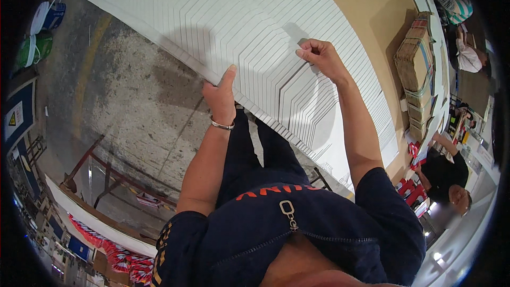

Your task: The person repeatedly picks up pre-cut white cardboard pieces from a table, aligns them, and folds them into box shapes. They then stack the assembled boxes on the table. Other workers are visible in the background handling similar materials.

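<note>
Along the counter (366,0) edge: slip risk in stepped sheets (223,24)

White and overlapped, the sheets lie on the counter, near edge beside you, above the floor (133,74). Your left hand (220,95) grips that edge, thumb on top. Your right hand (322,57) is over the sheets, fingers curled, thumb near forefinger; cannot tell whether one is pinched. Judged risks: slack left grip could let sheets slide floorward; an uneven right pull could crease one or drag its neighbours out of step.
</note>
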### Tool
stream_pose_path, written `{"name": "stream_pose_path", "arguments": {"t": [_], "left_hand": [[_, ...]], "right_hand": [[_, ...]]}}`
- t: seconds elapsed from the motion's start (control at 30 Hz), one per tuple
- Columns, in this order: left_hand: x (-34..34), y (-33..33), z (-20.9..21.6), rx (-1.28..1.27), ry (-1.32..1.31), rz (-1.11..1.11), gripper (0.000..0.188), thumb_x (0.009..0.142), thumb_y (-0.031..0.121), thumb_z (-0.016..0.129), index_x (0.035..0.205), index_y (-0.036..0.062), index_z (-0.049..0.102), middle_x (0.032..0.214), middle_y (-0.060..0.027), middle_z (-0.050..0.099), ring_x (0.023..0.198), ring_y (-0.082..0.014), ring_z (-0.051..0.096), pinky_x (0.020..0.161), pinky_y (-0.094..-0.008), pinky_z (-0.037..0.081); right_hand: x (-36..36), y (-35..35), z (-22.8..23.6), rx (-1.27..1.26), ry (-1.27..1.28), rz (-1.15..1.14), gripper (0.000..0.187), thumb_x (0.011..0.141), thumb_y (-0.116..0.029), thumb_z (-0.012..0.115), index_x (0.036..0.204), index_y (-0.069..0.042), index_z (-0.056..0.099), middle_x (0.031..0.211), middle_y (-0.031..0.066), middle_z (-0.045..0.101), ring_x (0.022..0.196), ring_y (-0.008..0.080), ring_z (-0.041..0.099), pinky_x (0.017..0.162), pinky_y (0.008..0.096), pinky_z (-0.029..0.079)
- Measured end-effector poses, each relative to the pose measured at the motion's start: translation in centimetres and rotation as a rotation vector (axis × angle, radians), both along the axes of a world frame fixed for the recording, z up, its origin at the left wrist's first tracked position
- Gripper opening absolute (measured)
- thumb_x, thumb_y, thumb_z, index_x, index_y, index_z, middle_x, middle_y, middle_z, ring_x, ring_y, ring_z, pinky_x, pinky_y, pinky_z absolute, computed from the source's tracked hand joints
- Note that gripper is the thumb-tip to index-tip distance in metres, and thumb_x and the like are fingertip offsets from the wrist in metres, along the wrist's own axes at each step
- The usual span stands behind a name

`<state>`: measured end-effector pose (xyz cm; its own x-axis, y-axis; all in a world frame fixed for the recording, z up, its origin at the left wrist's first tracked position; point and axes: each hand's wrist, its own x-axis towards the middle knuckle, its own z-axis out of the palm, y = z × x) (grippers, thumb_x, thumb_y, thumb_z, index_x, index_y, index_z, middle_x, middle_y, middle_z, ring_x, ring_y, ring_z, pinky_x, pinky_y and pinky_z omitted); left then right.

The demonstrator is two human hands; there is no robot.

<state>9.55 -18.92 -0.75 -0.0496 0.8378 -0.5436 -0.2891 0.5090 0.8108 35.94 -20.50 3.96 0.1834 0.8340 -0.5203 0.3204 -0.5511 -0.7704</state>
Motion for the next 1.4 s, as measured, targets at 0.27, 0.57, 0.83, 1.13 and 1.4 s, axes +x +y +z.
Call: {"name": "stream_pose_path", "arguments": {"t": [0.27,0.57,0.83,1.13,1.4], "left_hand": [[0.2,-1.0,0.1,0.034,0.059,-0.075,0.06,0.077,0.012,0.073,0.125,-0.0076,0.042,0.123,-0.0154,0.051,0.11,-0.0205,0.05,0.094,-0.0323,0.039],[0.9,-1.0,0.5,0.016,-0.053,-0.014,0.057,0.075,0.006,0.073,0.122,-0.006,0.044,0.12,-0.0143,0.052,0.109,-0.0208,0.051,0.094,-0.0323,0.04],[1.2,-1.0,0.9,0.0,-0.045,-0.007,0.056,0.076,0.006,0.072,0.123,-0.0038,0.044,0.12,-0.0119,0.052,0.11,-0.0208,0.05,0.096,-0.033,0.039],[0.5,-2.2,-0.3,0.02,-0.033,-0.109,0.056,0.079,0.009,0.073,0.125,-0.0012,0.044,0.121,-0.01,0.051,0.111,-0.0192,0.049,0.097,-0.0329,0.037],[0.5,-2.6,-0.5,0.035,-0.058,-0.13,0.059,0.081,0.01,0.071,0.128,-0.0026,0.039,0.126,-0.0108,0.049,0.115,-0.0207,0.047,0.098,-0.0333,0.038]], "right_hand": [[0.0,-0.7,1.0,0.065,-0.106,0.001,0.024,0.081,-0.022,0.071,0.092,-0.001,0.067,0.069,-0.0005,0.057,0.063,0.0074,0.049,0.058,0.0231,0.041],[0.4,-1.7,0.4,-0.008,-0.026,-0.013,0.018,0.08,-0.017,0.071,0.085,-0.001,0.064,0.065,-0.0033,0.052,0.061,0.0058,0.045,0.056,0.0216,0.039],[0.9,-2.1,-0.1,0.028,0.009,-0.028,0.016,0.08,-0.013,0.07,0.088,-0.001,0.064,0.064,-0.0046,0.051,0.06,0.0049,0.045,0.056,0.0207,0.038],[0.2,-2.1,-0.2,0.016,-0.059,-0.074,0.017,0.079,-0.013,0.07,0.09,-0.002,0.065,0.064,-0.004,0.052,0.06,0.0046,0.046,0.056,0.0204,0.039],[0.5,-2.2,-0.8,0.032,-0.11,-0.095,0.019,0.076,-0.018,0.074,0.081,-0.002,0.066,0.068,0.0011,0.06,0.061,0.0096,0.054,0.057,0.0249,0.044]]}}
